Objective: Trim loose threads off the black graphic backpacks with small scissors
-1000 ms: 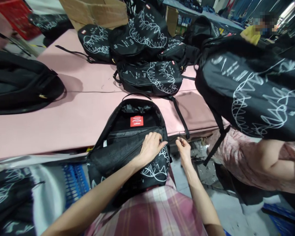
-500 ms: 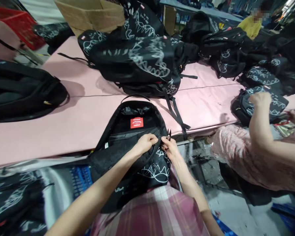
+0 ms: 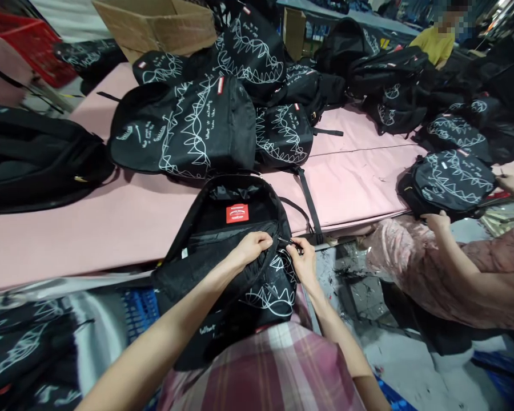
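An unzipped black backpack [image 3: 209, 271] with white scribbled print rests on my lap against the table edge, its red label [image 3: 237, 213] showing inside. My left hand [image 3: 252, 249] is closed in a pinch at the right side of the opening, on the bag's edge or a thread there; which one I cannot tell. Just right of it, my right hand [image 3: 304, 261] grips small black thread snips [image 3: 290, 243]. Their tips point left, close to the bag's edge and my left fingertips.
Printed black backpacks [image 3: 188, 128] are heaped across the pink table [image 3: 149, 220]. A cardboard box [image 3: 158, 25] and a red crate [image 3: 29, 45] stand behind. At right, a co-worker's hands [image 3: 439, 221] hold another backpack [image 3: 452, 177]. More printed black bags [image 3: 21, 348] lie lower left.
The snips have swung from pointing up to pointing left at the bag's edge. A backpack on the pile has come down flat, further left. The co-worker's raised hand has dropped to their bag.
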`<state>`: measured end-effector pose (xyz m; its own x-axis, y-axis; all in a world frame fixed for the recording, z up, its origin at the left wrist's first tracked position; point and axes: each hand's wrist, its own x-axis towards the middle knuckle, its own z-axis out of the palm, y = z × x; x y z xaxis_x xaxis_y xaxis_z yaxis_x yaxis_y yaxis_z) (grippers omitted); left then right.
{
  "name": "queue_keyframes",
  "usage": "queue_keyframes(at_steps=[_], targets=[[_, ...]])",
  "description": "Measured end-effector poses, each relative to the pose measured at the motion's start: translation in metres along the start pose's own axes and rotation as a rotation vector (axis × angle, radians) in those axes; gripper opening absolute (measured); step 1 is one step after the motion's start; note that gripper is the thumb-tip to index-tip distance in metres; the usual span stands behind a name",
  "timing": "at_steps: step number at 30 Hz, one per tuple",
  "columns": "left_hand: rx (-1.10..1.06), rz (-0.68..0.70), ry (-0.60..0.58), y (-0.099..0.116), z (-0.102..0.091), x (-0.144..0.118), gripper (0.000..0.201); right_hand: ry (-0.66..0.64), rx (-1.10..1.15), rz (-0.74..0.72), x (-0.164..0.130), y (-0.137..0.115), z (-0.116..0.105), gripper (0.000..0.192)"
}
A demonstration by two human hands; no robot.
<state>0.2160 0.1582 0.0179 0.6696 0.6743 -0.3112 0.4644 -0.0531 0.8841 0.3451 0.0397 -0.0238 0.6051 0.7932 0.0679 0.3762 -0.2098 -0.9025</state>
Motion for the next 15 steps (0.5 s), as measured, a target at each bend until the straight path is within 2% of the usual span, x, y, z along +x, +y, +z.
queue_keyframes(at_steps=[4,11,15], targets=[[-0.013,-0.009,0.004,-0.0002,0.0010,-0.0004,0.020,0.004,-0.095,-0.087,0.0002,-0.0023,0.0023,0.015],[0.010,-0.006,0.016,-0.0023,0.0004,0.0001,0.021,0.012,-0.114,-0.118,0.0039,-0.0036,-0.0003,0.016],[0.044,0.007,0.016,-0.0060,0.0056,-0.0013,0.022,0.028,0.012,-0.060,0.0037,0.0039,0.0050,0.017]])
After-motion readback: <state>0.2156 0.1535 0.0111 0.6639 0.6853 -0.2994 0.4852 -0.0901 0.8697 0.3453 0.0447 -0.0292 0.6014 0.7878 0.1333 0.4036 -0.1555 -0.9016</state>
